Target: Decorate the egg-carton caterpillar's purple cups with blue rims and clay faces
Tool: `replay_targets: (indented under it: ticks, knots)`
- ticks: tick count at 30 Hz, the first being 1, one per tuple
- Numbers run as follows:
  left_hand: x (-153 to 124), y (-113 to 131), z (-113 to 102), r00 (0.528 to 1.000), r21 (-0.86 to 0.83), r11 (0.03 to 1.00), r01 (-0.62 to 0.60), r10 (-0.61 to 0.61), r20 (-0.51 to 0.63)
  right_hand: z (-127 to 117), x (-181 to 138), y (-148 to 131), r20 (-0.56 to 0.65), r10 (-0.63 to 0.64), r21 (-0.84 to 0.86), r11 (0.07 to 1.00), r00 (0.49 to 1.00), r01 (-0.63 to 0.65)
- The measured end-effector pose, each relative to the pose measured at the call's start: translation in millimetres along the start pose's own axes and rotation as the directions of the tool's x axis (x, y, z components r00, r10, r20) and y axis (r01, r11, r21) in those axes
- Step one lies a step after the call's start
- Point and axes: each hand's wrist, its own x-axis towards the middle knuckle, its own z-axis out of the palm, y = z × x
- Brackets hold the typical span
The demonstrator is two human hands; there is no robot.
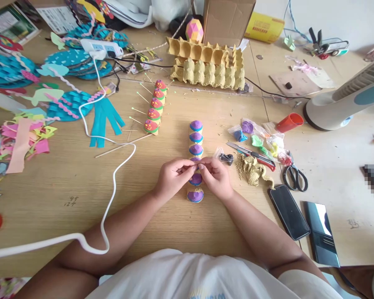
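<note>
A row of egg-carton cups with purple and blue clay tops (195,143) runs down the middle of the wooden table (149,199). My left hand (171,177) and my right hand (216,177) meet above this row, fingertips pinched together over one of the nearer cups. What they pinch is too small to make out. The nearest cup (195,195) shows between my wrists. A second row of cups with red and green tops and thin sticks (155,109) lies further back to the left.
Egg cartons (207,66) and a cardboard box stand at the back. Clay bags (255,135), a utility knife (251,153), scissors (294,176), a red cup (289,122), a phone (288,211) and a fan (345,104) are to the right. A white cable (112,187) and paper crafts (59,83) are to the left.
</note>
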Motion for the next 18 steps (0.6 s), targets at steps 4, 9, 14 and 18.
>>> replay_targets:
  ticks: [4,9,14,18]
  knots:
    - [1,-3,0,1.0,0.016,1.0,-0.026,0.026,0.005,-2,-1,-1,-0.009,-0.01,-0.08,0.997,1.0,0.009]
    - [7,-3,-2,0.995,0.002,0.998,-0.06,0.06,-0.076,-5,1,-3,-0.095,0.019,-0.07,0.997,0.995,-0.025]
    - [17,-7,-9,0.998,-0.085,0.996,0.041,-0.045,-0.054,-9,8,-1,-0.178,-0.064,-0.118,0.992,0.982,0.043]
    - [25,-7,-18,0.991,-0.089,0.987,0.13,-0.127,0.042,-10,10,2,-0.199,-0.055,-0.126,0.992,0.978,0.03]
